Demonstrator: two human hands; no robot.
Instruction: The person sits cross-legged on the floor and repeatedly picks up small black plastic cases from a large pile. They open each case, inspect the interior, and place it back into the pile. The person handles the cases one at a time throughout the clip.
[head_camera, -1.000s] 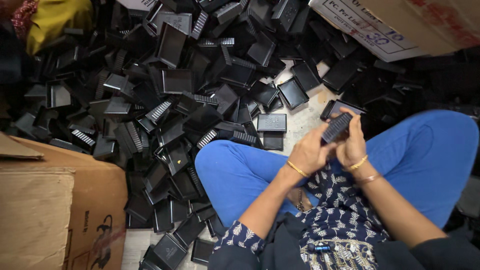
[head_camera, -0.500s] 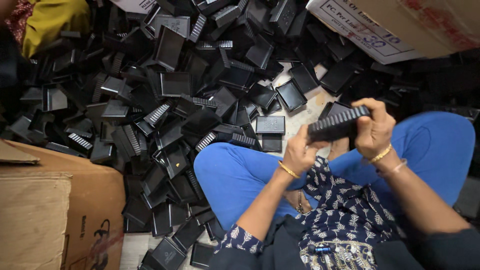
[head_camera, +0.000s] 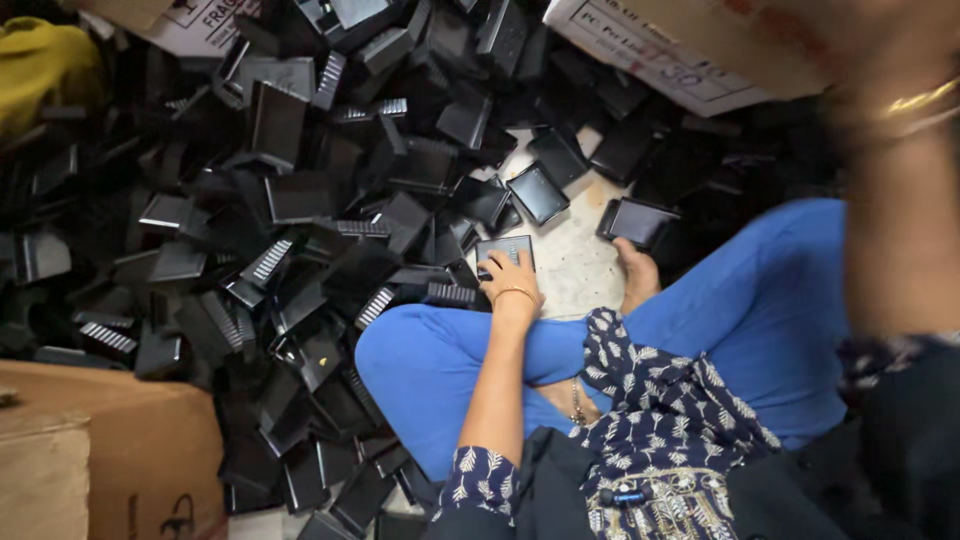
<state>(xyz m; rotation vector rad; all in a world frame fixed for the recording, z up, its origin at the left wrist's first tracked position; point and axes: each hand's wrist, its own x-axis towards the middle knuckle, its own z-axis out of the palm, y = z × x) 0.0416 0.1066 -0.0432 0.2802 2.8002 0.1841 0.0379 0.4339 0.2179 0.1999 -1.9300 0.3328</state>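
Black plastic tray (head_camera: 506, 250), small and square, lies on the floor (head_camera: 570, 270) at the near edge of the big heap, just past the person's blue-trousered knee. The left hand (head_camera: 510, 280) rests on it, the fingers (head_camera: 495, 268) curled down over its near edge and touching it; whether they grip it or only press on it I cannot tell. A gold bangle (head_camera: 516, 293) circles that wrist.

Beyond the tray, on the same bare patch of floor, sits another tray (head_camera: 538, 192) like it, tilted, and to the tray's right a wider one (head_camera: 637, 220) lies near a bare foot (head_camera: 636, 275). To the tray's left and beyond it spreads the heap (head_camera: 300, 200) of black trays, many with ribbed white edges, piled at every angle.

The right hand (head_camera: 880, 50) is raised high and to the right of the tray, close to the camera and blurred; its fingers are too smeared to tell whether they are spread or holding anything. Gold bangles (head_camera: 915, 105) show on that wrist.

A cardboard box (head_camera: 100, 450) stands well to the tray's left, nearer the person, and another box (head_camera: 680, 50) lies beyond the tray on the right.
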